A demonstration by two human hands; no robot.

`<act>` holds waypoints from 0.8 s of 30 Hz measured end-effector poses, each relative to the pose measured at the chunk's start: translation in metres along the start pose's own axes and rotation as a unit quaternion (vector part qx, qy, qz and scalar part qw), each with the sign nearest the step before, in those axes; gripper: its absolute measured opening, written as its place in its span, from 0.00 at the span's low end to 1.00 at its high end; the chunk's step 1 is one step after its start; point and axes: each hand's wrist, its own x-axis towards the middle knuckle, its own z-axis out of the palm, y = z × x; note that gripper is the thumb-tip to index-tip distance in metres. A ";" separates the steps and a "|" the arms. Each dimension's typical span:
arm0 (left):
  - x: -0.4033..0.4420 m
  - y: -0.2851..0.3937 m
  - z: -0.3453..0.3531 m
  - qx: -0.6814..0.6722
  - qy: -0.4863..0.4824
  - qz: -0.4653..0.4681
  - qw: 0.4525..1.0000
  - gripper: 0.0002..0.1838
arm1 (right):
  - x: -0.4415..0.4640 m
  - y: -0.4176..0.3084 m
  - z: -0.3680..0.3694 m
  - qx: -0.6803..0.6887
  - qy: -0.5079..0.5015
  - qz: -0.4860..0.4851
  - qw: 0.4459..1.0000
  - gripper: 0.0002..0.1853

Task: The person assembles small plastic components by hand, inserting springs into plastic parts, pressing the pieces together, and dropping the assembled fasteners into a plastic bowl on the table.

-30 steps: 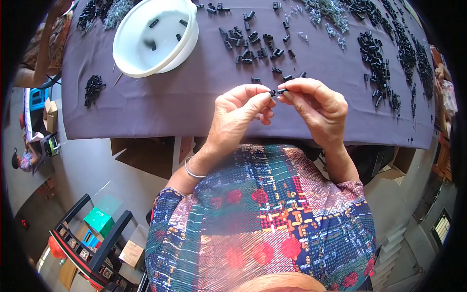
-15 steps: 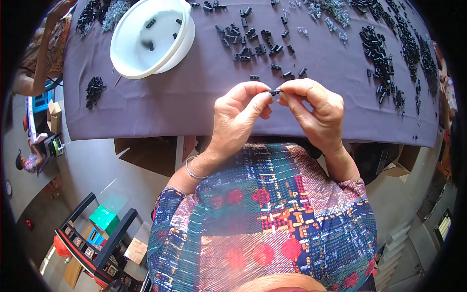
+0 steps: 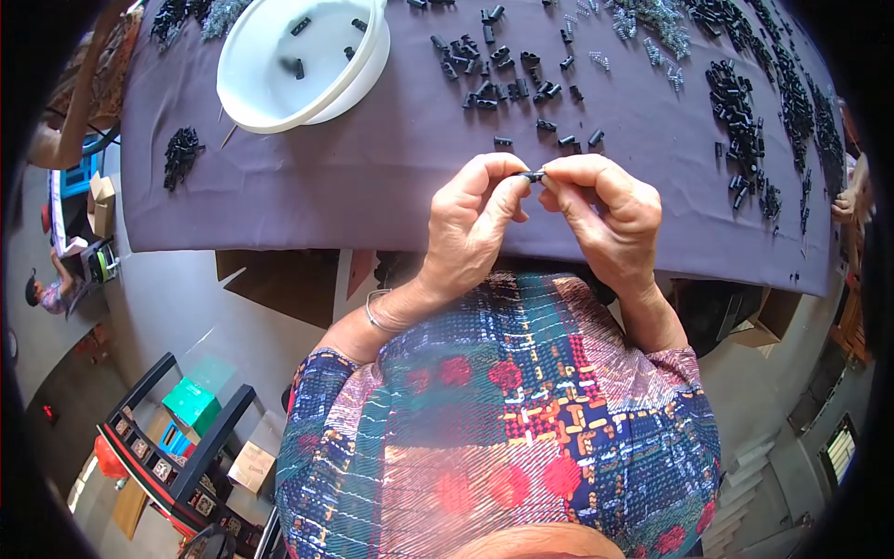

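Observation:
My left hand (image 3: 470, 222) pinches one end of a small black cylindrical part (image 3: 532, 176) between thumb and fingertips. At its other end, the thumb and forefinger of my right hand (image 3: 610, 216) are closed on it too. Fingertips hide much of the part, and its detail is too small to make out. Both hands are held over the front of the table. Just beyond them lies a loose group of similar black parts (image 3: 546, 126).
A white bowl (image 3: 371, 70) with several black parts stands on the purple cloth (image 3: 307, 200). Small black pieces (image 3: 182, 158) lie at the left. Clear springs (image 3: 649, 26) and long black heaps (image 3: 736, 112) lie to the right. Another person's hand (image 3: 851, 197) shows at the right edge.
The view has shifted slightly, so the bowl appears higher and the black parts farther right. My hands keep pinching the small part together. Another person's hand has come into view at the right edge.

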 end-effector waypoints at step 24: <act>0.016 0.007 -0.011 -0.348 -0.068 -0.268 0.896 0.09 | -0.011 0.019 0.014 -0.142 0.051 -0.148 0.977 0.23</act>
